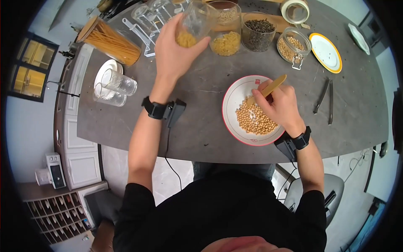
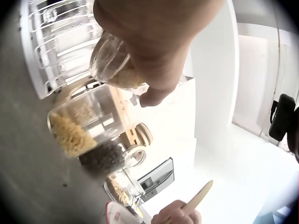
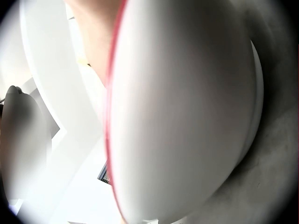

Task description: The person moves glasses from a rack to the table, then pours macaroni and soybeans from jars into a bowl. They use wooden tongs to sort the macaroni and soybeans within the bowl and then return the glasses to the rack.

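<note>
My left hand (image 1: 173, 52) grips a clear glass jar (image 1: 198, 19) with some small yellow pasta in it, at the back of the table. Thumb and fingers spread round its side, and the left wrist view shows the jar (image 2: 108, 60) partly hidden behind the hand. Beside it stands another clear jar of yellow pasta (image 1: 226, 43). My right hand (image 1: 282, 106) holds a light wooden spoon (image 1: 274, 85) over a white red-rimmed bowl (image 1: 231, 90). Round tan beans (image 1: 254, 122) cover the bowl's bottom, and the spoon's lower end is among them. The right wrist view is mostly the bowl's outer wall (image 3: 182, 107).
Right of the pasta stand a jar of dark dried leaves (image 1: 259, 35) and a clip-top jar of beans (image 1: 291, 46). Tongs (image 1: 331, 101) and a yellow-rimmed plate (image 1: 325, 52) lie at right. Left are a spaghetti jar (image 1: 111, 42), two glasses (image 1: 119, 82) and a white rack (image 1: 140, 33).
</note>
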A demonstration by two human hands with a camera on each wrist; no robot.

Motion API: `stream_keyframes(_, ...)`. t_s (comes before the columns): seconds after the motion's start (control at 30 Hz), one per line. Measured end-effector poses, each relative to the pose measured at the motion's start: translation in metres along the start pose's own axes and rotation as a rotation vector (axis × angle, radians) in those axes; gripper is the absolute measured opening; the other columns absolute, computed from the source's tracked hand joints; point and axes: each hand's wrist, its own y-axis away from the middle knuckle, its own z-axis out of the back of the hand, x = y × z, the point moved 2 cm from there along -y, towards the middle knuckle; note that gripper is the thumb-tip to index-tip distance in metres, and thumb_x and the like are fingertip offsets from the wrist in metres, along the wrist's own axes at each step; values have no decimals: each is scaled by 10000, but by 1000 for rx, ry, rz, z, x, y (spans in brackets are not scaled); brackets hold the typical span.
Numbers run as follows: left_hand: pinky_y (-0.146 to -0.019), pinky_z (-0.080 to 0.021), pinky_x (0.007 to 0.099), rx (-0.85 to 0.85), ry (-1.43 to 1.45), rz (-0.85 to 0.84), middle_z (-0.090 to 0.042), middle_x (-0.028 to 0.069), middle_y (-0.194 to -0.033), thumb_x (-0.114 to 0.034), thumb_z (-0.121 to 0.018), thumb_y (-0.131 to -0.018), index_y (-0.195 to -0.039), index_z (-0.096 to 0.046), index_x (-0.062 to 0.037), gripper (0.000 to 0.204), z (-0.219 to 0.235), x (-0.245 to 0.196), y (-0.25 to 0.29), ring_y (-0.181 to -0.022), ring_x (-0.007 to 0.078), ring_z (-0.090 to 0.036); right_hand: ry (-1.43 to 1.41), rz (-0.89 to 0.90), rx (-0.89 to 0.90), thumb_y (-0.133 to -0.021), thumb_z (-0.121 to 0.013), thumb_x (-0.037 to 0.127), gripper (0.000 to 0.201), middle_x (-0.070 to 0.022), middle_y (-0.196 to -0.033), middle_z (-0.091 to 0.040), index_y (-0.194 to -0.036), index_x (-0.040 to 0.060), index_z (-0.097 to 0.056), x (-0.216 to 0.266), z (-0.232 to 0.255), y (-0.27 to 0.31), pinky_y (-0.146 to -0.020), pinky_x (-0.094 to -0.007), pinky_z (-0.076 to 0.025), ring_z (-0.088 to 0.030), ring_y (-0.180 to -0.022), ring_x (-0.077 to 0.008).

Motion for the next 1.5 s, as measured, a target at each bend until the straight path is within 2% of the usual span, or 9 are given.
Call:
stream_keyframes(0.33,-842,-580,436,380,-592,-132,-721,94,-1146,-381,-839,-696,-1394,-611,-194,758,13,-26,-92,-1024,319,-704,57,66,-4,-900,-756,178,202,-91,-638,-646,-778,56,-653,-1,2,0,-493,-356,-479,-636,-507,-250)
stream_keyframes(0.5,-872,-564,439,537,-867,-477,-697,63,-1149,-264,-816,-748,-1408,-590,-216,699,3,-25,-111,-1035,300,-688,52,73,1,-904,-753,201,217,-91,-632,-640,-775,61,-649,-2,3,-2,-496,-366,-478,-636,-510,-260)
stream_keyframes(0.6,-885,-558,432,484,-1082,-751,-691,56,-1172,-221,-823,-751,-1405,-582,-213,697,-4,-32,-120,-1030,302,-679,65,79,-6,-904,-753,204,219,-89,-628,-638,-773,61,-650,-3,3,-1,-497,-367,-476,-631,-509,-262)
stream_keyframes(0.93,-882,-428,382,377,-1137,-1073,-617,53,-1044,-181,-611,-896,-1232,-635,-150,338,-2,-67,-128,-977,216,-571,-45,70,-109,-912,-741,189,249,-89,-582,-612,-731,44,-648,-3,7,-1,-468,-371,-451,-608,-480,-278)
stream_keyframes(1.03,-890,-429,390,355,-1042,-943,-616,53,-1062,-183,-627,-886,-1265,-628,-149,381,13,-64,-122,-995,220,-569,-130,3,-185,-923,-733,201,286,-101,-571,-599,-710,30,-647,-1,13,-2,-462,-376,-437,-596,-469,-283)
stream_keyframes(1.13,-928,-423,417,212,-854,-631,-610,50,-1085,-190,-718,-813,-1341,-593,-140,544,28,-53,-104,-1045,242,-557,-178,-69,-256,-948,-718,194,285,-114,-564,-592,-742,3,-668,-4,26,-2,-465,-355,-421,-585,-457,-246)
stream_keyframes(1.2,-889,-559,427,99,-618,-353,-694,56,-1170,-213,-849,-722,-1388,-586,-187,717,36,-41,-86,-1039,313,-678,-198,-103,-290,-961,-709,196,299,-124,-559,-586,-754,-16,-671,-13,36,-6,-467,-346,-412,-576,-454,-230)
stream_keyframes(1.3,-921,-554,392,-4,-265,-36,-700,88,-1146,-222,-873,-760,-1365,-571,-91,689,37,-28,-38,-1054,259,-695,-297,-377,-285,-991,-677,294,422,-143,-558,-577,-742,-45,-650,-27,57,-14,-487,-359,-418,-561,-461,-230)
stream_keyframes(1.5,-986,-519,381,14,497,363,-678,105,-1196,-221,-896,-795,-1358,-487,-29,722,0,6,49,-1127,207,-660,480,-525,366,-956,-638,425,518,-263,-630,-626,-733,-39,-697,-13,111,-21,-647,-514,-522,-670,-682,-445)
